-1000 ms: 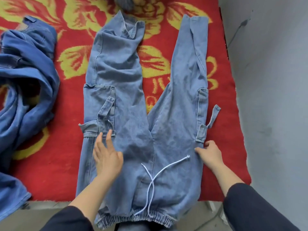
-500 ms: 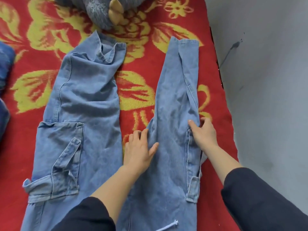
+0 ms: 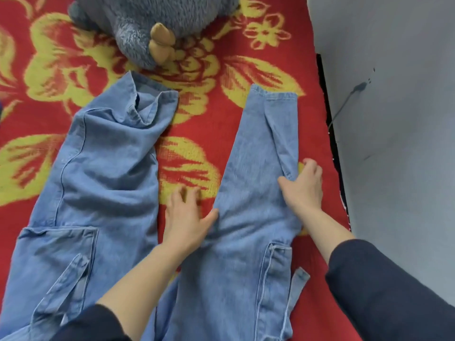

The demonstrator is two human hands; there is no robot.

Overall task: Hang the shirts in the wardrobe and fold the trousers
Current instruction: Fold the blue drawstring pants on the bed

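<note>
Lying spread flat w/ the waist end toward the person, the light-blue denim cargo trousers (image 3: pixel 234 279) sit on a red blanket w/ yellow flowers (image 3: pixel 187 163), the 2 legs splayed apart, prob. so each can be smoothed before folding. The left-of-view leg (image 3: pixel 103 188) is rumpled, its hem turned up and its square cargo pocket (image 3: pixel 56 254) facing up; no hand is on it. A grey plush toy w/ tan horns (image 3: pixel 157 18) rests on the blanket beyond the hems, near but apart from them.

The left hand (image 3: pixel 187 217) lies flat in the gap btwn the legs, fingers straight and spread on the blanket, thumb against the inner edge of the right-of-view leg (image 3: pixel 258 168), likely to pin that edge. The right hand (image 3: pixel 304 190) pinches that leg's folded-over outer edge, thumb on top and fingers curled behind, seemingly to pull the fold out flat. A grey wall (image 3: pixel 394 168) stands just beside the blanket's edge. Folding itself not yet begun.
</note>
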